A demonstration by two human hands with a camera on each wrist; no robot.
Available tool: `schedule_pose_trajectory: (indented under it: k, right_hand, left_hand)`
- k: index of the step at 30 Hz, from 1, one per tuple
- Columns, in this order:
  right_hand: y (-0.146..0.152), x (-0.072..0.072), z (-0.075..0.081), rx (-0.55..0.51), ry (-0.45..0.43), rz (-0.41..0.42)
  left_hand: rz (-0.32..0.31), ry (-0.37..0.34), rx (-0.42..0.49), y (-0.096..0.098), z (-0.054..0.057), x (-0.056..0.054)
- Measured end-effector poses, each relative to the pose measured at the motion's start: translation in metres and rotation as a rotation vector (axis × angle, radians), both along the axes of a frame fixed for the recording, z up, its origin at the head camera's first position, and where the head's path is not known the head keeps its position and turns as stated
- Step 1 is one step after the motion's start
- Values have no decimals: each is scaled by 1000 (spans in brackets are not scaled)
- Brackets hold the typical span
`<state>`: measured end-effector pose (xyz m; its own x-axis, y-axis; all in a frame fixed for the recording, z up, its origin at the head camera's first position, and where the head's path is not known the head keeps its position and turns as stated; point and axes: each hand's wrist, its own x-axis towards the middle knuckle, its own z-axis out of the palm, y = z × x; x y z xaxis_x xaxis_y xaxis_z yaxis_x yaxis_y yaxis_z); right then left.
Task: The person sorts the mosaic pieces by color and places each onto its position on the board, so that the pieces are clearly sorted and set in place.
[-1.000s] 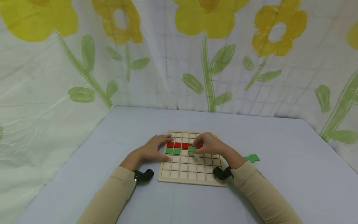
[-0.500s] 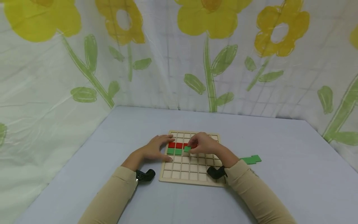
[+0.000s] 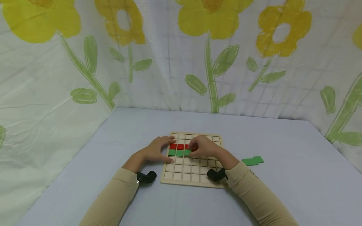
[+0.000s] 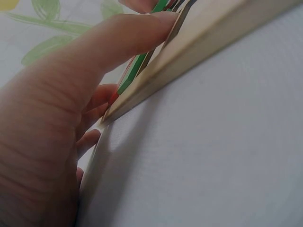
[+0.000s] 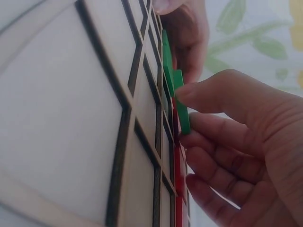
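A wooden grid board [image 3: 186,177] lies on the table, with a row of red square tiles [image 3: 173,146] across it. Two green tiles [image 3: 172,153] sit in the row just below, at the left. My right hand [image 3: 205,147] pinches another green tile [image 5: 182,106] between thumb and fingers; in the right wrist view it stands slightly tilted over its cell, beside the placed green ones. My left hand [image 3: 155,151] rests at the board's left edge, thumb [image 4: 137,33] over the frame and fingers spread toward the red row. Part of the red row is hidden behind my right hand.
More green tiles [image 3: 252,161] lie overlapping on the table right of the board, close to my right sleeve [image 3: 251,185]. A white table [image 3: 135,125] extends all round. Behind it hangs a curtain [image 3: 167,62] painted with yellow flowers.
My right hand has moved left with the green tile, from about the fourth column to the third, and lowered it next to the two green tiles. My left hand stays put.
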<state>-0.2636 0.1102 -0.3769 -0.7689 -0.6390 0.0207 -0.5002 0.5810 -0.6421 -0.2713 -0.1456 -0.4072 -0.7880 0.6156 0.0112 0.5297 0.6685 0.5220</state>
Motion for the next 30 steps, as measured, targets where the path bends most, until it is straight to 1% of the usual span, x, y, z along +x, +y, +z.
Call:
schedule_pose_trajectory:
  k: [15, 23, 30]
  right_hand:
    - [-2, 0, -1, 10, -3, -3]
    - [-3, 1, 1, 31, 5, -10]
    - [1, 3, 6, 43, 8, 4]
  left_hand:
    - [12, -10, -6, -1, 0, 1]
    - [14, -9, -9, -1, 0, 1]
    - [12, -3, -6, 0, -1, 0]
